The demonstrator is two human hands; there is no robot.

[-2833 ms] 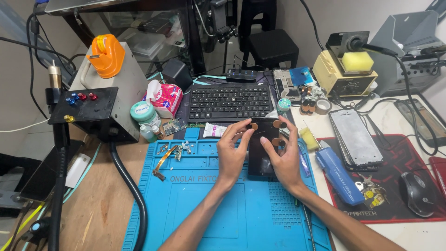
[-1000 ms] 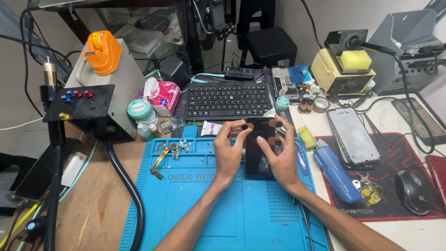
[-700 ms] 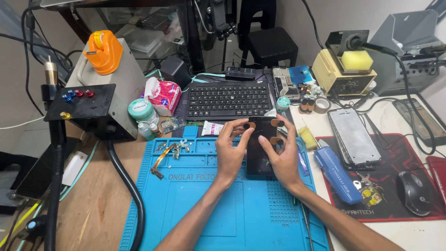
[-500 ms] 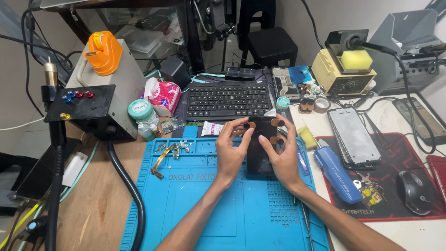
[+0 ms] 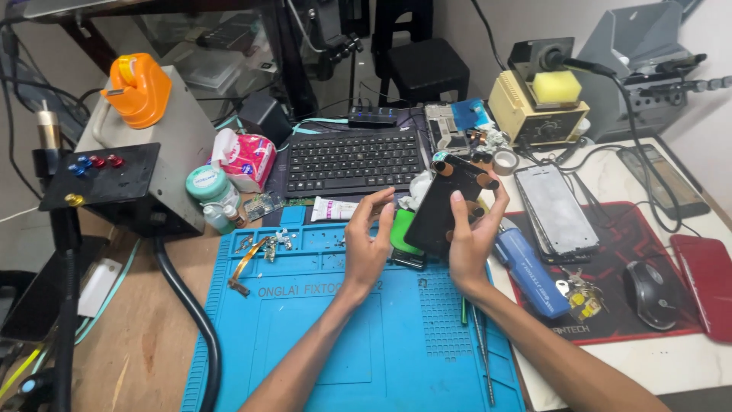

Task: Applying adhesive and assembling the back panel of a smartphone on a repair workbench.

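My right hand (image 5: 473,240) grips a black phone panel (image 5: 441,207) and holds it tilted up above the blue work mat (image 5: 305,336), fingertips along its right edge. Below it on the mat lies a phone body with a green part showing (image 5: 404,244). My left hand (image 5: 367,246) hovers just left of that body with its fingers spread, holding nothing. Small screws and a flex cable (image 5: 255,255) lie at the mat's upper left.
Behind the mat sits a black keyboard (image 5: 354,160). Right of my hands are a blue tool (image 5: 530,271), another phone (image 5: 557,210) on a red mat, and a mouse (image 5: 648,284). Tweezers (image 5: 480,351) lie on the mat's right edge. A soldering station (image 5: 537,107) stands at the back right.
Both hands were pressed on the black panel lying flat on the mat. Now my right hand has lifted it up and to the right, and my left hand has let go.
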